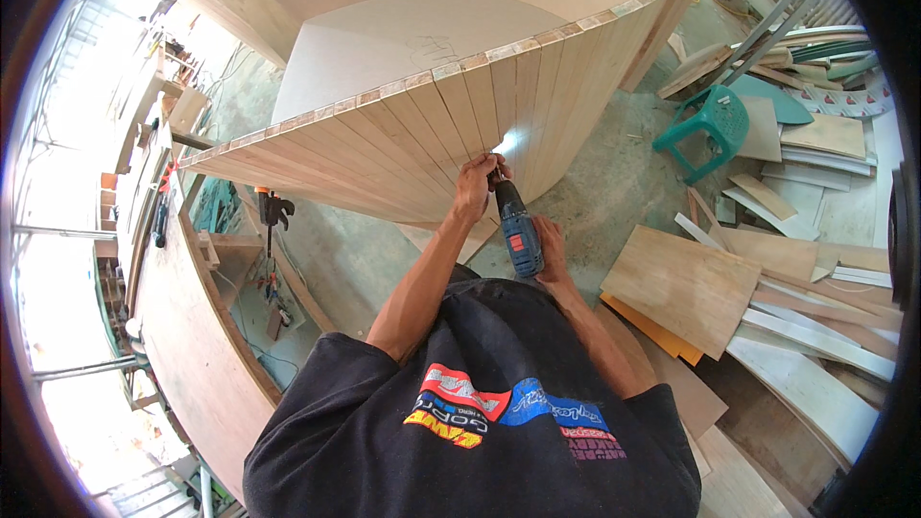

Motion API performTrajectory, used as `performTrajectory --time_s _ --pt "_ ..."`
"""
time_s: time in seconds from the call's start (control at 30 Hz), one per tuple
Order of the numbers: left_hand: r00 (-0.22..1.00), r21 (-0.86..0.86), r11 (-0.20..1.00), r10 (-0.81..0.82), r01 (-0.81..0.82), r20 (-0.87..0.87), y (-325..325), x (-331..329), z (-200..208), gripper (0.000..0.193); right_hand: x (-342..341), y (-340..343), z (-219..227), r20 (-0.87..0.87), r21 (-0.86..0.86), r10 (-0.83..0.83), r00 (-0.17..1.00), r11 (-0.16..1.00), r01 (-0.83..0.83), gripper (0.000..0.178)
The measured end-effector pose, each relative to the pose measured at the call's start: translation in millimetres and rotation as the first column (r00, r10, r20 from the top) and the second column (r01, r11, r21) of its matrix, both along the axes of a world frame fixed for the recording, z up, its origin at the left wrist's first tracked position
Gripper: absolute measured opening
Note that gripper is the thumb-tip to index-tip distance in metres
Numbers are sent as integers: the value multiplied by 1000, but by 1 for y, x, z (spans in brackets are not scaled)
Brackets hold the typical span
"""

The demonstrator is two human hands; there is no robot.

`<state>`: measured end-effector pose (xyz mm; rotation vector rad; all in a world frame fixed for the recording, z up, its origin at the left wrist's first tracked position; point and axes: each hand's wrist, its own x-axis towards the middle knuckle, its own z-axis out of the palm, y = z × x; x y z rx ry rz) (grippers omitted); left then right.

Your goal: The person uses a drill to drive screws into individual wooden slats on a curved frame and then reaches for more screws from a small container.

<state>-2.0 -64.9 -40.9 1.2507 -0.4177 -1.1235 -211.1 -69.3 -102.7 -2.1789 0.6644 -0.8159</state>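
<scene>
As right fingers (pixel 550 245) grip the drill (pixel 519 232), left fingers (pixel 477 171) close around its nose (pixel 507 196).

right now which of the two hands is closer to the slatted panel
The left hand, up at the front end of the drill, beside the slatted wooden panel; the right hand is farther back, at the drill's rear.

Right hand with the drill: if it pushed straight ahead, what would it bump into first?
The right hand would most likely push the drill into the curved wooden slats. But the left hand is right by the drill's tip, so its fingers might get bumped first; the depth there is unclear.
</scene>
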Motion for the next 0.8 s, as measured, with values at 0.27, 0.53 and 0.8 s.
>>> performTrajectory --time_s 0.27,0.53,0.8 --pt "999 9 1000 14 -14 -33 1 0 2 21 -1 4 -6 30 12 11 999 1000 -12 80" --pt "1000 -11 1000 23 -23 -12 -3 -4 1 21 -4 1 -27 -2 49 -9 1000 999 9 77" --pt "997 -30 998 63 -64 -34 -6 -3 -7 20 -3 -2 -17 88 -15 30 996 999 -29 75"
